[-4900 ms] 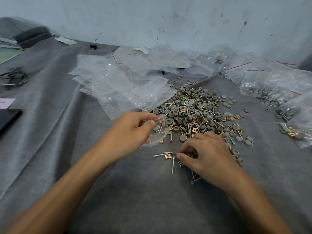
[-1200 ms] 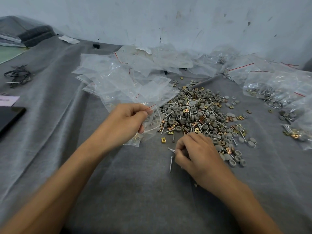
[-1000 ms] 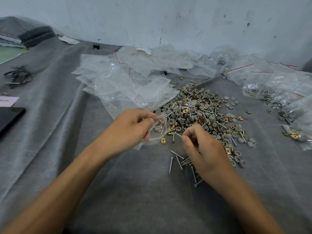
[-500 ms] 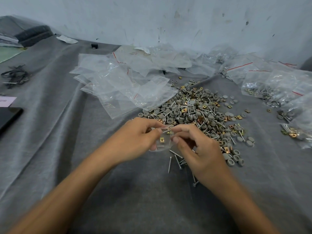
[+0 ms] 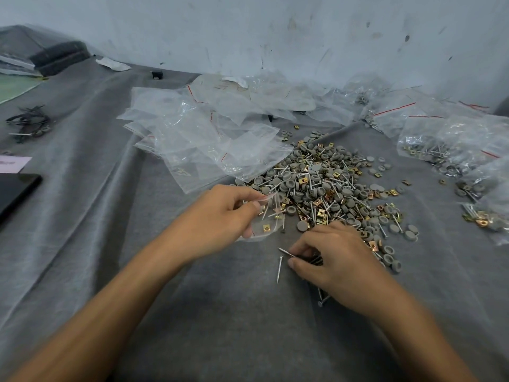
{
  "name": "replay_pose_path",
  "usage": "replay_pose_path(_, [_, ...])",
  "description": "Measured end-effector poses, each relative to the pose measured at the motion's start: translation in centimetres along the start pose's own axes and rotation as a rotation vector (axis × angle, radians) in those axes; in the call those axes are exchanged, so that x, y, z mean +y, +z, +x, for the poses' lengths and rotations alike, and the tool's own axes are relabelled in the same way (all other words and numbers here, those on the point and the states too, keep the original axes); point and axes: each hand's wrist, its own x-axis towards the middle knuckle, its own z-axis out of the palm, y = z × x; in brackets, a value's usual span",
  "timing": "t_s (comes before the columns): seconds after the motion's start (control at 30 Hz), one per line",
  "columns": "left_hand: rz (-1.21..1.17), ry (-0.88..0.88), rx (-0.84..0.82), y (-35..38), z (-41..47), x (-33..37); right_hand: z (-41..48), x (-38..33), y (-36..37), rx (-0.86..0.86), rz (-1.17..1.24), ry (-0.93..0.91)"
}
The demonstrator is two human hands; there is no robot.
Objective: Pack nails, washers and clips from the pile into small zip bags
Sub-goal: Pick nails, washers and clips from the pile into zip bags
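Note:
A pile (image 5: 325, 188) of grey washers, gold clips and nails lies in the middle of the grey cloth. My left hand (image 5: 220, 219) pinches a small clear zip bag (image 5: 268, 221) by its mouth; a gold clip and a few nails show inside. My right hand (image 5: 330, 255) is down on the cloth at the pile's near edge, thumb and fingers curled on a nail (image 5: 287, 252) among a small bunch. One loose nail (image 5: 279, 268) lies just left of that hand.
Empty zip bags (image 5: 203, 142) lie heaped behind the pile. Filled bags (image 5: 440, 144) sit at the right. A black phone (image 5: 13, 191) and a white label lie at the left edge, with dark wires (image 5: 27, 124) further back. The wall stands close behind.
My right hand has left the bag's mouth and dropped to the nails on the cloth. My left hand has shifted a little left, still holding the bag.

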Motion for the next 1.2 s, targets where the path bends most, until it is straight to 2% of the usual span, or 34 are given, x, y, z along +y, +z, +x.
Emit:
replay_pose_path(0.23, [-0.002, -0.012, 0.002, 0.1, 0.1, 0.0, -0.1, -0.3, 0.8, -0.012, -0.002, -0.011])
replay_pose_path(0.33, [0.003, -0.015, -0.003, 0.1, 0.0, -0.1, 0.0, -0.3, 0.8, 0.105, 0.071, 0.001])
replay_pose_path(0.47, [0.031, 0.014, -0.005, 0.3, -0.1, -0.2, 0.0, -0.6, 0.6, 0.31, 0.316, 0.016])
replay_pose_path(0.63, [0.036, 0.042, -0.024, 1.0, -0.1, 0.1, 0.1, -1.8, 1.3, 0.336, 0.369, -0.055])
replay_pose_path(0.7, [0.026, 0.046, -0.029, 1.0, -0.2, 0.2, 0.2, -2.2, 1.7, 0.313, 0.357, -0.058])
replay_pose_path(0.93, [0.046, 0.029, -0.006, 0.3, 0.0, 0.1, 0.2, -1.1, 0.6, 0.291, 0.553, -0.031])
replay_pose_path(1.0, [0.023, 0.014, -0.004, 0.1, 0.0, 0.1, 0.0, 0.0, -0.1, 0.222, 0.481, -0.015])
replay_pose_path(1.2, [0.01, 0.002, -0.004, 0.0, 0.1, -0.1, -0.6, 1.9, -1.3, -0.157, 0.083, 0.007])
